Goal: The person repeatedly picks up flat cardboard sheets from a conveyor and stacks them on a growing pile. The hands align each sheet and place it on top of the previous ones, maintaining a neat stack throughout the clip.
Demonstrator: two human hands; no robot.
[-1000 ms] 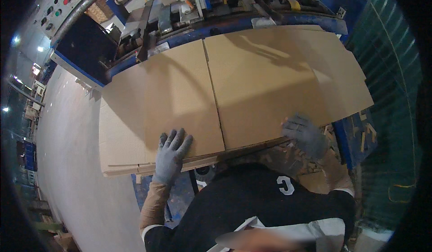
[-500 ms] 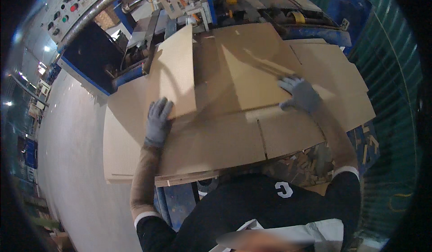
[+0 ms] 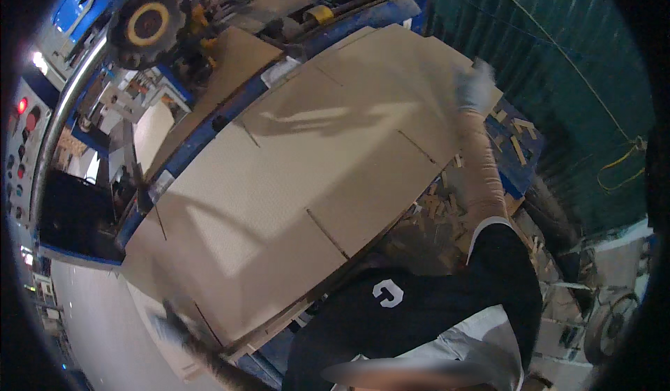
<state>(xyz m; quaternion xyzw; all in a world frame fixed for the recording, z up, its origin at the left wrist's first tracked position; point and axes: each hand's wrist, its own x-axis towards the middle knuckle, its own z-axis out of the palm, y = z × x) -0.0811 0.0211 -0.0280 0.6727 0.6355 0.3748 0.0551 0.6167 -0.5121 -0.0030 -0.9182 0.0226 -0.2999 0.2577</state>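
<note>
Both hands have swung wide apart since half a second ago, when they pressed on folded flaps near the middle; now one large slotted cardboard sheet [image 3: 300, 181] lies opened flat across the blue machine bench [image 3: 209, 129]. The right hand [image 3: 476, 87], gloved in pale grey, sits at the sheet's far right corner, apparently gripping its edge, though motion blur hides the fingers. The left hand [image 3: 169, 327], also gloved, is at the sheet's near left corner, touching it; whether it grips I cannot tell. A black toothed wheel with a yellow hub [image 3: 148, 24] stands beyond the sheet. Cardboard scraps [image 3: 436, 213] litter the floor beside the right forearm.
</note>
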